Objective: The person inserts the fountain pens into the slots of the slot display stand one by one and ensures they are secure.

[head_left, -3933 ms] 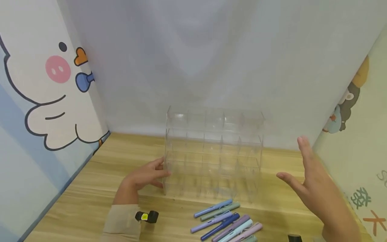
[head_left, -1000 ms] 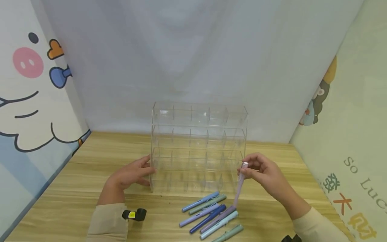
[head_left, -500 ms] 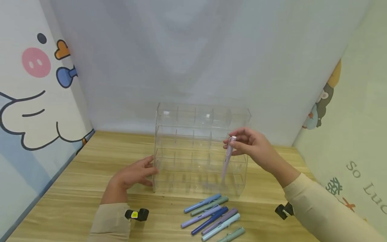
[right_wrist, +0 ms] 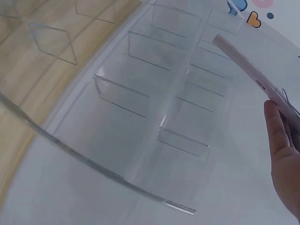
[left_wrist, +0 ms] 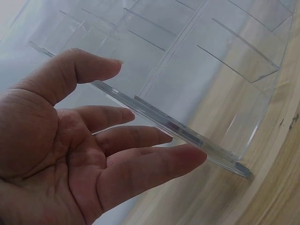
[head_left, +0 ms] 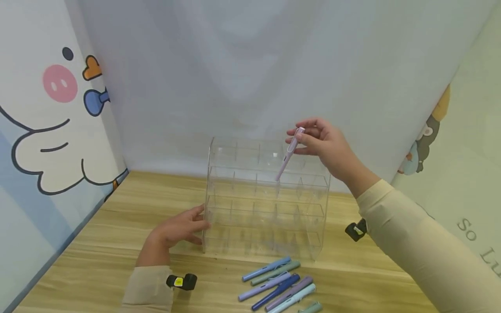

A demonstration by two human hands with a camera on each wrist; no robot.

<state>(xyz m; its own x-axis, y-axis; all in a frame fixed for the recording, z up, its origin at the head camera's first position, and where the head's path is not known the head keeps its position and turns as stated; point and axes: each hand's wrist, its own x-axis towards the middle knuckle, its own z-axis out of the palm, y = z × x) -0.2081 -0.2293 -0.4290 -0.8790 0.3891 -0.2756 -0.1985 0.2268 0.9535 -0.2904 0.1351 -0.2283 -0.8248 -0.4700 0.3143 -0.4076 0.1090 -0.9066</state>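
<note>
One pale lilac pen [head_left: 288, 155], up in the air right of center, pinched near its capped end by the right hand [head_left: 318, 143], clip showing. It slants, other end toward lower left, over the upper rows of a clear rack [head_left: 254, 204]; can't tell from here whether that end touches a divider. Left hand [head_left: 178, 227], lower and left of center, grasps the rack's left side, thumb across the edge, fingers along the outside. Pen sits well apart from that hand, up and to the right, with see-through walls and dividers between.

Bottom center, on the wood-grain worktop [head_left: 117, 234]: seven loose pens [head_left: 275, 292] in a slanted row in front of the rack, colors running blue, green, lavender, dark blue, purple, pale blue, then green again, cut off by the bottom edge. A black device [head_left: 182, 281] by the left sleeve [head_left: 148, 287], another by the right sleeve [head_left: 411, 234]. Pale curtain [head_left: 188, 87] behind; cartoon wall [head_left: 23, 78] far left.
</note>
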